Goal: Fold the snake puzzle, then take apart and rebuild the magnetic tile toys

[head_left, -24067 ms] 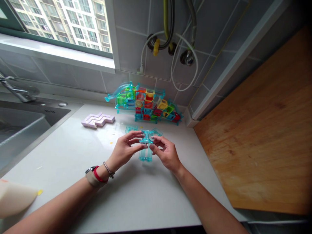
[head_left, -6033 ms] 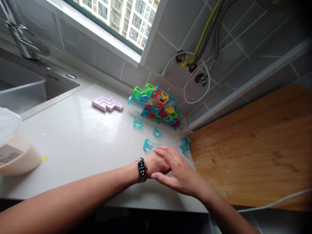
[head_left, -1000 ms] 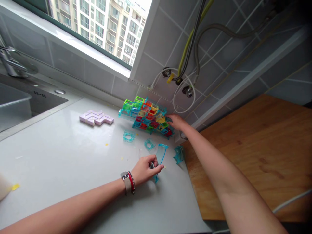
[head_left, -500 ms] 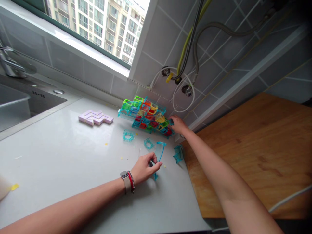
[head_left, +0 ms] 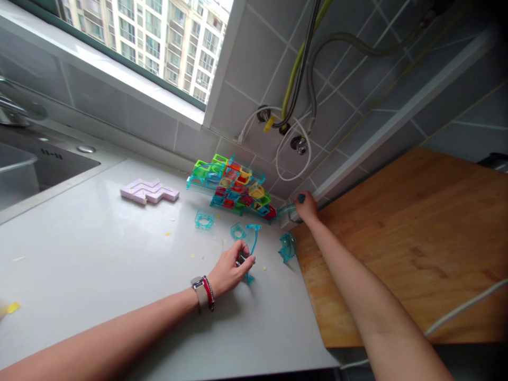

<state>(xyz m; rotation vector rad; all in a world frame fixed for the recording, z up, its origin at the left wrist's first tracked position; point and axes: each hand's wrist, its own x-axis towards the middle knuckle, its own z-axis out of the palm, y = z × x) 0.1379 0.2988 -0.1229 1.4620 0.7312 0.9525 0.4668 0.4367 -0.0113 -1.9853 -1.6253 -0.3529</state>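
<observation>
My left hand (head_left: pixel 232 266) is closed above the counter, pinching a curved translucent blue track piece (head_left: pixel 254 244). Something dark shows between its fingers, too small to name. At the wall corner, my right hand (head_left: pixel 306 207) grips another translucent blue track piece (head_left: pixel 286 209) that reaches left toward a structure of coloured blocks (head_left: pixel 238 188). Whether that piece touches the structure I cannot tell. The blocks are red, yellow, green and blue, with clear blue tracks on top. Between the hands and the structure lie two flat blue pieces with round holes, one left (head_left: pixel 204 220) and one nearer (head_left: pixel 238 231).
A curved blue piece (head_left: pixel 287 247) stands by the wooden board (head_left: pixel 381 254) on the right. Lilac zigzag blocks (head_left: pixel 150 191) sit left of the structure. Farther left is the sink (head_left: pixel 47 174). Cables and a hose (head_left: pixel 313 79) hang along the tiled wall. Small yellow scraps dot the counter.
My right hand has moved right, away from the coloured structure, and the track piece in it now shows. My left hand keeps its hold. The whole view has shifted slightly.
</observation>
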